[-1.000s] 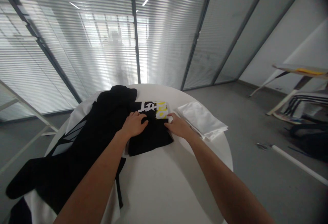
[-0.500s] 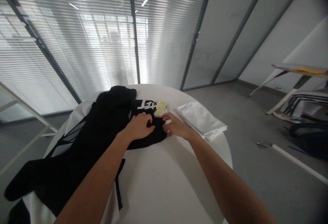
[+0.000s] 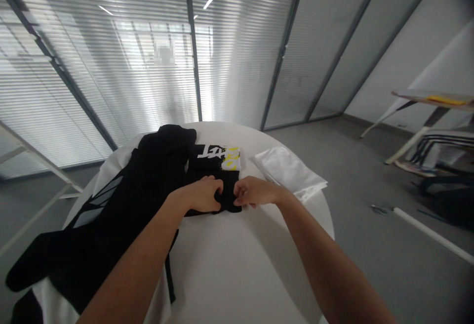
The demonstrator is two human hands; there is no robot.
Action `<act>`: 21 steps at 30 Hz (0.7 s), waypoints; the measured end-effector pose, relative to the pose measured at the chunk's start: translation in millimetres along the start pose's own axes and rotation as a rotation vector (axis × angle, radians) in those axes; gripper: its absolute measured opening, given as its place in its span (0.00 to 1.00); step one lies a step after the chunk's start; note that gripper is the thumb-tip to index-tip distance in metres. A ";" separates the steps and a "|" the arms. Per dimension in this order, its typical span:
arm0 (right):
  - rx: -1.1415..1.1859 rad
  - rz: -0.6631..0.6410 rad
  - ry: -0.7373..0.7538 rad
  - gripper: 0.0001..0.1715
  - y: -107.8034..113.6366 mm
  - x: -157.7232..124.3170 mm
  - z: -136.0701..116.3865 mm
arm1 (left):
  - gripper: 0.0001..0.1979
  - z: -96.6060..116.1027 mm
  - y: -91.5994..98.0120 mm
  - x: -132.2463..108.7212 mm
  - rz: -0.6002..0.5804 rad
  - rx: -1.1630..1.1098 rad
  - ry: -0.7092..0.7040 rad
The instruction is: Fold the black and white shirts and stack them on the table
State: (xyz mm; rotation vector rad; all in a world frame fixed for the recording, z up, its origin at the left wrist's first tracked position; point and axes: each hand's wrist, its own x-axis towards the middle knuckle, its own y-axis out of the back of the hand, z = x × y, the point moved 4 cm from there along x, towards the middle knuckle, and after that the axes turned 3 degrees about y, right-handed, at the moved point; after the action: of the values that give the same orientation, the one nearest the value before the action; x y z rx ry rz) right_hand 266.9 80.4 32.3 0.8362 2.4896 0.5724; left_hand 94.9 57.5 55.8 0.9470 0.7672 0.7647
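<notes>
A folded black T-shirt (image 3: 200,163) with white lettering and a yellow-and-white print lies on the round white table (image 3: 237,264). My left hand (image 3: 205,193) rests over its near part, fingers curled and gripping the black cloth. At the shirt's right edge, my right hand (image 3: 255,190) is closed in a pinch on the fabric near the corner. To the left, a larger black garment (image 3: 137,190) with grey stripes is heaped beside the shirt, partly hidden by my left forearm.
A folded white cloth (image 3: 291,171) lies at the table's right edge. White fabric (image 3: 59,299) shows under the black garment. Glass panels with blinds (image 3: 237,67) stand behind. Right, a desk (image 3: 425,97) and a white pole (image 3: 429,235) on the floor.
Both hands have drawn slightly toward me along the shirt. The right hand has closed at its right edge, the near edge is folded in, and the yellow print is more exposed.
</notes>
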 end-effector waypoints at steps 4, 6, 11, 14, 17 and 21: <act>0.151 -0.146 -0.062 0.13 0.2 -11.0 0.2 | 0.09 -0.5 9.0 -4.9 -0.034 -0.147 -0.042; 0.200 -0.222 -0.117 0.15 -1.6 -13.7 3.2 | 0.08 -1.3 12.2 -6.9 -0.060 -0.194 -0.047; 0.141 0.035 -0.073 0.14 3.4 -3.9 3.7 | 0.10 -23.3 20.4 -14.7 -0.086 -0.204 0.072; -0.007 0.003 -0.029 0.21 -5.7 0.0 -3.6 | 0.17 -52.2 22.2 -22.3 -0.094 -0.184 0.280; -0.247 -0.005 0.035 0.23 -12.7 -1.6 -12.4 | 0.23 -73.4 21.1 -27.5 -0.108 -0.176 0.436; -0.325 -0.018 0.066 0.13 -12.2 -6.1 -13.3 | 0.15 -78.5 24.7 -25.0 -0.008 -0.220 0.470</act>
State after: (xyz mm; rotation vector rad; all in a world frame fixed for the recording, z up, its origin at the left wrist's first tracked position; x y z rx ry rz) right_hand 258.7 64.5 38.6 0.6766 2.3682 0.9794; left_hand 11.4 78.0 54.0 0.5683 1.0673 1.0601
